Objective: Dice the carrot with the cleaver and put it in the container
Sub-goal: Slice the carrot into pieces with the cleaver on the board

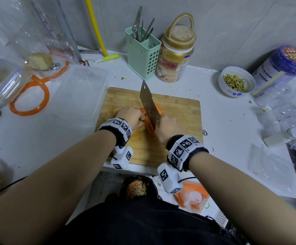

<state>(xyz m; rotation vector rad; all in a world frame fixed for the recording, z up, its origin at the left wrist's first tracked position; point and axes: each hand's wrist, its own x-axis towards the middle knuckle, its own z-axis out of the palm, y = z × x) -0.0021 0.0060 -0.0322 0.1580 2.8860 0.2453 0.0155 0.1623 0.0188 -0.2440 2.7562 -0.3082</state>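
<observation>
We grip cleaver (148, 103) in right hand (168, 129); left hand (131, 117) clamps carrot (150, 128) (far jar (175, 55) label unreadable).

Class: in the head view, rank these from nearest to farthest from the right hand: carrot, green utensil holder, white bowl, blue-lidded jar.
From the right hand:
1. Carrot, touching range, just left.
2. Green utensil holder, beyond the board, by the wall.
3. White bowl, far right.
4. Blue-lidded jar, behind the bowl.

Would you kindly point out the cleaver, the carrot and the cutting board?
cleaver (148, 101), head view, flat of the blade.
carrot (150, 129), head view, near half.
cutting board (179, 110), head view, bare right side.
</observation>
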